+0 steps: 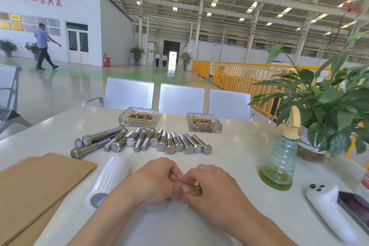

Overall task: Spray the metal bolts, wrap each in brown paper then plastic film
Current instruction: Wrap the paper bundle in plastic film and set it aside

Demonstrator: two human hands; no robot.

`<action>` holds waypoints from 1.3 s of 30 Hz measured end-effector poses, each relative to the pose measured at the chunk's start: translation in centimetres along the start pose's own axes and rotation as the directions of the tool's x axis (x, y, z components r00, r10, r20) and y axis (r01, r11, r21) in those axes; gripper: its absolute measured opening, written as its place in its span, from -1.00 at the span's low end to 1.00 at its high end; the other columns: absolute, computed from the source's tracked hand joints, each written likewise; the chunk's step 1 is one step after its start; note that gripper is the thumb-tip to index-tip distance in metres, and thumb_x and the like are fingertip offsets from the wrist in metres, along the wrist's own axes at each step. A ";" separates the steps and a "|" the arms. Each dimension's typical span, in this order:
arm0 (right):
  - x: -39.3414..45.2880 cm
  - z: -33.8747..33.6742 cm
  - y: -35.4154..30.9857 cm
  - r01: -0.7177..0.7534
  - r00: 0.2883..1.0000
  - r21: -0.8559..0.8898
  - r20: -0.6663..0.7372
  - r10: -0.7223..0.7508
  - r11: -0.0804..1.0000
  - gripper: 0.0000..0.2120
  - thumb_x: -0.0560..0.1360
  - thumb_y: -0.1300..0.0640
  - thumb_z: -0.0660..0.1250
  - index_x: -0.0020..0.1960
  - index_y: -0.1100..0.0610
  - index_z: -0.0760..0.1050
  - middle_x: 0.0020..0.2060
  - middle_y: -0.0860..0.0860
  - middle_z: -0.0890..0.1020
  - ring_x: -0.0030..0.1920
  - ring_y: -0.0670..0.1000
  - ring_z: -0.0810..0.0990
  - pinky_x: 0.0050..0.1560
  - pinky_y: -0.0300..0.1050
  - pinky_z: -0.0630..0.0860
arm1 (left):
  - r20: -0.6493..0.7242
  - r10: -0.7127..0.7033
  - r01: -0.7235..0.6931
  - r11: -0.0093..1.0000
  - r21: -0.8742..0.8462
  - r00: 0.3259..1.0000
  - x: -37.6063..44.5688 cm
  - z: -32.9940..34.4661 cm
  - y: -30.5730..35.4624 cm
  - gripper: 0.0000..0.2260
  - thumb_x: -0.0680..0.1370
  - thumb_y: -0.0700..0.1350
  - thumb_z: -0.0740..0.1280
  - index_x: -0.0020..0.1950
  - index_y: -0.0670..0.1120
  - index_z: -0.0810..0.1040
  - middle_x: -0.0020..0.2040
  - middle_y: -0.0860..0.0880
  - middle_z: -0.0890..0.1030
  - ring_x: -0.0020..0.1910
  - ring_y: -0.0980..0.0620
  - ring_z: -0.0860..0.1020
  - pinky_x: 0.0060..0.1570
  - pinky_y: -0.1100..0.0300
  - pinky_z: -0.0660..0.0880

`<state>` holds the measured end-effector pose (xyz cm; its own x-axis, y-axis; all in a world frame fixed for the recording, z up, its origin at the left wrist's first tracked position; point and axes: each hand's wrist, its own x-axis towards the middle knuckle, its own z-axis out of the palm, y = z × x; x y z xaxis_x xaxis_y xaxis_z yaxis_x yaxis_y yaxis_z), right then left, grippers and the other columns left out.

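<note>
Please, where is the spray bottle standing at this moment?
In the head view, the spray bottle stands upright on the table's right side, beside the potted plant, right of the row of bolts.

White building wall [50, 6], far beyond the hands and up to their left: one row of large red Chinese characters [47, 2]. The right-hand group reads 四方共赢; the group to its left is blurred and cut by the frame edge, not legible.

Same wall, below the characters: rows of yellow and grey framed plaques [16, 21]; print too small to read.

Red box [106, 61] standing on the floor beside the white double door: markings present, not legible.

Small yellow sign [190, 52] on the far wall right of the dark doorway: not legible.

Items on the desk around the hands: no readable label, brand or number.
</note>
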<state>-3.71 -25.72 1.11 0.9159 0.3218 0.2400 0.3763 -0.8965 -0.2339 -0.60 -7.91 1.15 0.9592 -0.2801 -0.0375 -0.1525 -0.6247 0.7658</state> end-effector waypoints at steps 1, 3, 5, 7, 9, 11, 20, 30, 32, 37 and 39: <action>0.0 0.0 -0.1 0.014 1.000 -0.025 -0.007 -0.015 1.000 -0.65 0.45 -0.22 0.27 0.18 -0.13 0.52 0.02 -0.15 0.56 0.08 -0.10 0.47 0.05 -0.09 0.46 | 0.008 -0.005 0.005 1.000 0.022 1.000 -0.1 0.0 0.1 -0.80 0.46 -0.20 0.51 0.05 -0.07 0.61 -0.14 0.01 0.54 -0.37 0.07 0.57 -0.24 0.17 0.58; -0.1 0.1 -0.3 0.034 0.999 -0.071 -0.021 -0.036 0.997 -0.72 0.50 -0.12 0.28 0.19 -0.10 0.50 0.05 -0.12 0.57 0.13 -0.04 0.49 0.10 -0.04 0.47 | 0.018 -0.010 0.009 0.997 0.075 1.000 -0.2 0.0 0.3 -0.77 0.42 -0.16 0.53 0.03 -0.04 0.60 -0.11 0.02 0.60 -0.41 0.12 0.58 -0.31 0.23 0.56; -0.2 0.2 -0.5 0.043 0.999 -0.095 -0.028 -0.046 0.995 -0.76 0.53 -0.06 0.27 0.18 -0.09 0.49 0.06 -0.10 0.57 0.14 0.01 0.48 0.07 -0.04 0.44 | 0.012 -0.013 0.011 0.991 0.136 1.000 -0.1 0.1 0.5 -0.78 0.40 -0.11 0.50 0.00 0.00 0.58 -0.11 0.03 0.67 -0.41 0.12 0.62 -0.34 0.23 0.55; -0.1 0.2 -1.0 0.061 0.997 -0.122 -0.038 -0.066 0.991 -0.79 0.55 -0.01 0.26 0.17 -0.08 0.50 0.05 -0.06 0.58 0.14 0.04 0.45 -0.03 -0.04 0.36 | -0.016 -0.020 0.023 0.979 0.201 1.000 -0.1 0.3 0.8 -0.83 0.41 -0.06 0.47 -0.04 0.03 0.57 -0.12 0.04 0.67 -0.41 0.12 0.60 -0.35 0.25 0.53; 0.0 0.2 -1.5 0.071 0.996 -0.159 -0.039 -0.078 0.985 -0.80 0.57 0.03 0.26 0.18 -0.06 0.50 0.04 -0.04 0.58 0.15 0.07 0.39 -0.09 -0.05 0.27 | -0.031 -0.007 0.015 0.965 0.263 1.000 -0.3 0.0 1.0 -0.84 0.44 0.02 0.48 -0.04 0.05 0.60 -0.10 0.08 0.65 -0.38 0.18 0.57 -0.33 0.32 0.51; 0.1 0.2 -1.8 0.066 0.997 -0.183 -0.034 -0.073 0.981 -0.81 0.59 0.07 0.25 0.19 -0.01 0.52 0.05 -0.01 0.58 0.15 0.09 0.37 -0.10 -0.06 0.26 | -0.051 -0.012 0.025 0.967 0.254 0.999 -1.2 -1.7 0.9 -0.82 0.46 0.12 0.49 0.00 0.11 0.64 -0.06 0.15 0.65 -0.29 0.26 0.57 -0.30 0.39 0.46; 0.2 1.2 -2.4 0.020 0.999 -0.190 -0.045 -0.029 0.982 -0.90 0.58 0.20 0.22 0.05 0.04 0.46 0.04 0.01 0.53 0.14 0.10 0.39 -0.16 -0.04 0.29 | -0.342 -0.257 0.417 0.710 0.567 0.904 -4.3 -7.9 -3.3 -0.27 0.41 0.48 0.30 0.48 0.20 0.23 0.25 0.08 0.48 0.16 0.02 0.48 0.06 0.15 0.46; 0.6 1.5 -2.6 0.003 1.000 -0.157 -0.025 -0.007 0.988 -0.77 0.59 0.20 0.27 0.23 0.08 0.49 0.23 0.04 0.35 0.31 0.11 0.29 -0.32 -0.10 0.18 | -0.372 -0.207 0.113 0.959 -0.259 0.905 -4.2 -12.3 0.3 -0.48 0.10 0.28 0.49 0.05 0.33 0.58 -0.20 0.05 0.73 -0.21 -0.07 0.74 -0.19 -0.02 0.64; 0.5 1.4 -2.7 0.008 1.000 -0.154 -0.020 -0.011 0.988 -0.76 0.59 0.20 0.27 0.25 0.09 0.48 0.24 0.05 0.36 0.31 0.12 0.32 -0.36 -0.20 0.08 | -0.298 -0.169 0.048 0.926 -0.375 0.939 -3.4 -12.7 2.5 -0.48 0.09 0.25 0.57 0.02 0.24 0.64 -0.19 -0.07 0.72 -0.22 -0.18 0.72 -0.13 -0.16 0.60; 0.1 1.4 -2.8 -0.007 0.999 -0.163 -0.052 -0.002 0.987 -0.77 0.60 0.23 0.26 0.25 0.13 0.48 0.24 0.05 0.35 0.27 0.14 0.36 -0.36 -0.19 0.07 | -0.156 -0.142 0.048 0.870 -0.491 0.978 -0.6 -9.7 8.5 -0.52 0.21 0.15 0.55 0.00 -0.08 0.60 -0.38 -0.13 0.66 -0.47 -0.10 0.64 -0.39 0.14 0.53; -0.2 1.5 -3.3 -0.027 0.992 -0.164 -0.129 0.005 0.986 -0.80 0.54 0.13 0.37 0.16 0.11 0.56 0.18 0.02 0.43 0.21 0.11 0.45 -0.35 -0.16 0.21 | -0.101 -0.130 0.052 0.831 -0.553 0.986 0.5 -7.9 10.1 -0.63 0.40 0.02 0.50 0.07 -0.17 0.55 -0.42 -0.13 0.63 -0.50 -0.10 0.62 -0.50 0.13 0.56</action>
<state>-4.99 -22.35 0.43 0.8922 0.2752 0.3581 0.3237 -0.9426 -0.0822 0.24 -8.61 13.94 0.9900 -0.1217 -0.0714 0.0553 -0.1306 0.9899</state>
